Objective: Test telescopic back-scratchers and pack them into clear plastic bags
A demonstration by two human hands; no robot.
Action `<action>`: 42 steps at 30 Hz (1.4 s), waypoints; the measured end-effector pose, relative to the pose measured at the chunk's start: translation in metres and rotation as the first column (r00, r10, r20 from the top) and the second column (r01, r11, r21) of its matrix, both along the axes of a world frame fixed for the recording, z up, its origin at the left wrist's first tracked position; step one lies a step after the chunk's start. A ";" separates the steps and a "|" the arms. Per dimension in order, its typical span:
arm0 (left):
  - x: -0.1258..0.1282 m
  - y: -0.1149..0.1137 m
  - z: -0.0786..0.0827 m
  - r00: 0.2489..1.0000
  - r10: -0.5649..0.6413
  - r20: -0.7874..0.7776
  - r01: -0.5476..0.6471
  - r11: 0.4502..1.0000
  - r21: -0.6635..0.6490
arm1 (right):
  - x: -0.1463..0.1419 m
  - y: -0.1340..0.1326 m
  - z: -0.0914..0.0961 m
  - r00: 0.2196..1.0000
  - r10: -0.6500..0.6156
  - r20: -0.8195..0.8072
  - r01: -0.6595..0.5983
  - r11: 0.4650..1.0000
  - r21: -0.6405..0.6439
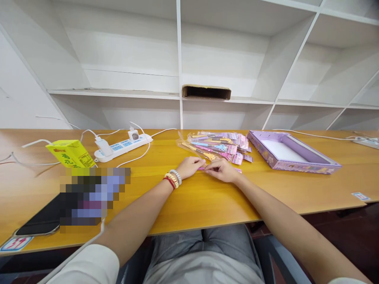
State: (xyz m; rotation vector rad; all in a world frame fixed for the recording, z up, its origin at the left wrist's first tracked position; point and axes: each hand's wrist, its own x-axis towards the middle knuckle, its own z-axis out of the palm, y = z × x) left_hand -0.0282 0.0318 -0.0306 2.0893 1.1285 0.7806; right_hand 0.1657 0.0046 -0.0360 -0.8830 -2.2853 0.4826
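Note:
My left hand point(189, 166) and my right hand point(221, 170) meet on the wooden table point(195, 197), fingers pinched together on a small pink packet point(203, 168) that lies flat between them. Most of the packet is hidden under the fingers. Bracelets ring my left wrist. Just beyond the hands lies a pile of clear packets point(217, 146) holding coloured, pen-like sticks with pink labels.
An open purple box point(291, 153) sits at the right. A white power strip point(122, 146) with plugs and cables, a yellow carton point(71, 154) and a dark phone point(41, 221) lie at the left. White shelves rise behind the table.

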 end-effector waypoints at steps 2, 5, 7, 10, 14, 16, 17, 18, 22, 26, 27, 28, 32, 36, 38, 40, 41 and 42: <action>0.000 0.003 -0.001 0.999 0.041 -0.009 -0.041 0.999 -0.002 | 0.001 0.000 0.000 0.999 -0.050 0.005 0.050 0.998 -0.049; -0.001 0.006 0.000 0.990 0.137 0.024 -0.137 0.991 -0.003 | 0.003 0.002 0.000 0.989 -0.137 0.053 0.141 0.986 -0.092; -0.003 0.008 0.001 0.979 0.198 0.037 -0.199 0.980 0.021 | 0.005 0.003 0.002 0.979 -0.162 0.123 0.176 0.978 -0.110; -0.007 0.011 0.002 0.964 0.264 0.022 -0.265 0.964 0.036 | 0.006 0.005 0.005 0.956 -0.182 0.230 0.217 0.967 -0.136; -0.010 0.014 -0.002 0.958 0.278 0.069 -0.263 0.950 -0.171 | 0.009 0.006 0.007 0.927 -0.196 0.319 0.239 0.966 -0.102; -0.010 0.014 -0.004 0.971 0.226 0.082 -0.205 0.956 -0.210 | 0.009 0.006 0.008 0.924 -0.166 0.345 0.203 0.977 -0.072; -0.009 0.014 -0.005 0.976 0.196 0.092 -0.174 0.962 -0.209 | 0.009 0.006 0.008 0.923 -0.143 0.357 0.173 0.983 -0.053; -0.009 0.014 -0.006 0.979 0.171 0.111 -0.145 0.966 -0.212 | 0.008 0.006 0.008 0.920 -0.119 0.373 0.140 0.990 -0.030; -0.007 0.011 -0.004 0.967 0.168 0.192 -0.100 0.941 -0.323 | 0.002 0.001 0.007 0.866 -0.169 0.470 0.128 0.985 0.118; -0.006 0.007 0.002 0.964 0.172 0.204 -0.081 0.918 -0.388 | -0.006 -0.004 0.007 0.757 -0.352 0.551 0.249 0.935 0.255; -0.005 0.006 0.003 0.962 0.168 0.216 -0.069 0.913 -0.403 | -0.007 -0.004 0.007 0.736 -0.377 0.563 0.269 0.925 0.268; -0.005 0.004 0.003 0.957 0.162 0.239 -0.050 0.907 -0.417 | -0.008 -0.004 0.007 0.718 -0.394 0.574 0.285 0.918 0.275; -0.002 0.001 0.003 0.917 0.120 0.379 0.061 0.899 -0.434 | -0.005 -0.001 0.008 0.671 -0.453 0.587 0.367 0.891 0.268; 0.000 0.001 0.001 0.893 0.102 0.438 0.085 0.918 -0.387 | 0.001 0.000 0.010 0.774 -0.456 0.438 0.397 0.890 0.224; -0.001 0.002 0.001 0.883 0.118 0.454 0.047 0.940 -0.337 | 0.005 -0.001 0.011 0.858 -0.413 0.307 0.373 0.910 0.182; -0.003 0.005 0.000 0.874 0.145 0.464 -0.010 0.960 -0.280 | 0.008 -0.003 0.013 0.911 -0.380 0.159 0.359 0.922 0.144; -0.004 0.006 0.000 0.868 0.162 0.469 -0.042 0.966 -0.255 | 0.010 -0.004 0.014 0.922 -0.377 0.086 0.365 0.922 0.129; -0.005 0.008 -0.001 0.863 0.179 0.472 -0.071 0.969 -0.236 | 0.011 -0.005 0.015 0.923 -0.384 0.010 0.380 0.917 0.120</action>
